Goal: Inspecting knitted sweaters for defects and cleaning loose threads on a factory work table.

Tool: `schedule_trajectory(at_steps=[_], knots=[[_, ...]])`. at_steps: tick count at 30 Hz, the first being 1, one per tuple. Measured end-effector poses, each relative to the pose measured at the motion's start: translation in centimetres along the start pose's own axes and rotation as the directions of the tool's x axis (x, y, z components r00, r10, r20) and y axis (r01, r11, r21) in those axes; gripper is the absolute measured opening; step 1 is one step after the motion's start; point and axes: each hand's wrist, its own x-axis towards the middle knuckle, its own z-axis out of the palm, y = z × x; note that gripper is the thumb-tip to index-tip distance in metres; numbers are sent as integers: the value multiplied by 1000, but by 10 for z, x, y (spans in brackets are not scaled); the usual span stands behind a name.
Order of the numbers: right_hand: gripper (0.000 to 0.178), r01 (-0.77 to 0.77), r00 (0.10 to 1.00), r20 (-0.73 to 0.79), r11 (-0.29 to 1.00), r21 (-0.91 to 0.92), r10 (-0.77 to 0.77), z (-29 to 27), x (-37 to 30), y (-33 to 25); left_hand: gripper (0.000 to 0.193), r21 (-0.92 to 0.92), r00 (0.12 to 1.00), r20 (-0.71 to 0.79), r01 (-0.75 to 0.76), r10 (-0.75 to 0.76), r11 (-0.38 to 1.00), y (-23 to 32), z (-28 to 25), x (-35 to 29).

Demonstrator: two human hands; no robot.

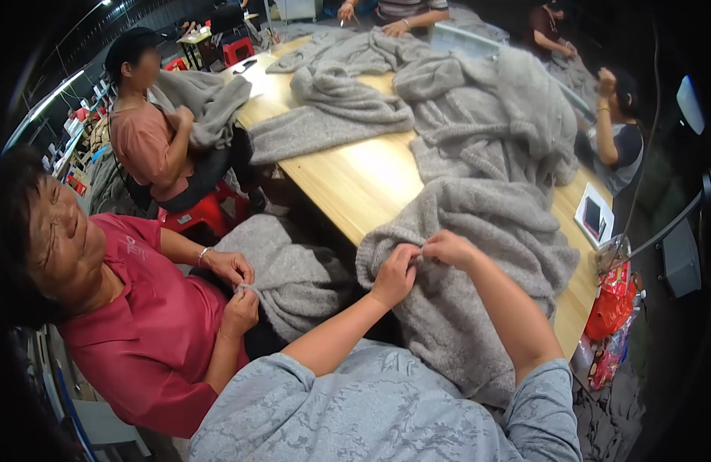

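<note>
A fuzzy grey knit garment [479, 308] hangs over the table's near edge in front of me. My left hand [395, 276] is closed on its ribbed edge, fingers pinched around the knit. Close beside it, my right hand [448, 250] is pinched at the same spot, the fingertips of both hands almost touching. Whatever lies between the right fingertips is too small to make out. Part of the garment bunches up on the tabletop beyond my hands, and the rest falls toward my lap.
More grey knit garments [479, 100] are heaped along the wooden table [355, 181]. At my left a person in a red shirt [148, 308] handles another grey piece [286, 269]. Other people sit around the table. A phone on a white tray [594, 215] and red plastic bags [611, 308] are at the right.
</note>
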Motion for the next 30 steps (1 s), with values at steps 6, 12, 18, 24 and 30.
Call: schedule_trajectory(at_steps=[6, 12, 18, 24, 30], knots=[[14, 92, 995, -40, 992, -82, -96, 5, 6, 11, 26, 7, 999, 45, -11, 11, 1000, -12, 2, 0], [22, 300, 911, -146, 864, -404, -385, 19, -16, 12, 23, -44, 992, 128, 11, -5, 999, -17, -2, 5], [29, 332, 920, -119, 903, -274, -375, 23, -29, 14, 24, -114, 946, 305, 154, -113, 981, -20, -10, 13], [22, 324, 909, -162, 895, -308, -385, 21, -30, 19, 14, -80, 899, 416, 188, -139, 979, -16, -16, 23], [22, 299, 886, -236, 880, -368, -399, 26, -28, 22, 12, -112, 848, 466, 339, -252, 934, -20, -16, 23]])
